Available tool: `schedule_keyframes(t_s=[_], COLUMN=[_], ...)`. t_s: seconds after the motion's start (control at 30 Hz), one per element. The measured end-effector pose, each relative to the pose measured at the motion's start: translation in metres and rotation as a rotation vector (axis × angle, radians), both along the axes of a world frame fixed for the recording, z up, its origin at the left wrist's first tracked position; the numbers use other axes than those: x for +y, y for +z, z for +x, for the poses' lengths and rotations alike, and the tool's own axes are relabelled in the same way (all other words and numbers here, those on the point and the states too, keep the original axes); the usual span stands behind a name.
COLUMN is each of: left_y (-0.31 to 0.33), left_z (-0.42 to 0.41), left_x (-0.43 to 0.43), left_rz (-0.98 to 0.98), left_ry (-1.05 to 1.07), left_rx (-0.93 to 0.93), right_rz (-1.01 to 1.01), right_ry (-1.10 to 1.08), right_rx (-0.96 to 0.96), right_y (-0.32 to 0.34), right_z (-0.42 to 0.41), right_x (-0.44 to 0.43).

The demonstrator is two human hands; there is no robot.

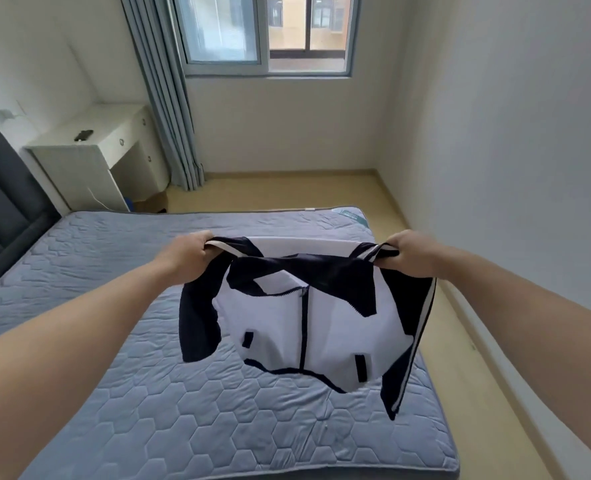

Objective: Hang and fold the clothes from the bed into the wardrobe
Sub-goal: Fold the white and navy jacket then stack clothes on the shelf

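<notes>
Bed stretches out below, blue quilted mattress. Jacket, white and navy, hangs in the air above it, stretched between both hands: left hand grips one shoulder, right hand the other, fingers curled tight.

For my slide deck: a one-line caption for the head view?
Left hand and right hand hold a navy-and-white zip jacket spread above the blue mattress.
</notes>
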State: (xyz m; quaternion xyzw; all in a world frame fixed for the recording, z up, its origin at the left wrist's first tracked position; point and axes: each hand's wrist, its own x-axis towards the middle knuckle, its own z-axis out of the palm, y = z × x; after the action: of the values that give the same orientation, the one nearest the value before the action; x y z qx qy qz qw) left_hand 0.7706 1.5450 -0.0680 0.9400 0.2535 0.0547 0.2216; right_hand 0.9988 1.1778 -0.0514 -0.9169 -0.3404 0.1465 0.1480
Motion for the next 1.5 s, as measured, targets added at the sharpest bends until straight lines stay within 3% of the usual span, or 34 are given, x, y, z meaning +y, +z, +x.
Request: schedule_keyframes(t_s=[0.13, 0.33, 0.47, 0.63, 0.73, 0.93, 1.27, 1.5], left_y=[-0.014, -0.021, -0.029, -0.043, -0.062, -0.154, -0.469, -0.568], left_z=[-0.011, -0.041, -0.057, -0.052, -0.043, -0.019, 0.05, 0.092], left_x=[-0.006, -0.001, 0.0, -0.001, 0.005, 0.017, 0.055, 0.084], left_rz=[-0.395, -0.823, -0.951, -0.932, -0.875, -0.655, -0.151, 0.162], left_ry=[0.054, -0.025, -0.148, -0.076, 0.026, 0.188, 0.191, 0.124], left_rx=[0.098, 0.639, 0.958, 1.021, 0.966, 0.714, 0.56, 0.473], right_rz=[0.053, -0.244, -0.369, -0.437, -0.448, -0.376, -0.354, -0.242], right_ry=[0.003, -0.115, -0.156, -0.133, -0.159, -0.108, -0.112, -0.166], right_rx=[0.19, 0.757, 0.978, 1.082, 0.973, 0.483, 0.235, 0.028], right_y=[-0.017, -0.03, -0.035, -0.042, -0.062, -0.163, -0.481, -0.571], right_z=[-0.011, -0.03, -0.035, -0.031, -0.025, -0.005, 0.058, 0.09], right_x=[-0.007, -0.029, -0.036, -0.023, -0.004, 0.041, 0.109, 0.134])
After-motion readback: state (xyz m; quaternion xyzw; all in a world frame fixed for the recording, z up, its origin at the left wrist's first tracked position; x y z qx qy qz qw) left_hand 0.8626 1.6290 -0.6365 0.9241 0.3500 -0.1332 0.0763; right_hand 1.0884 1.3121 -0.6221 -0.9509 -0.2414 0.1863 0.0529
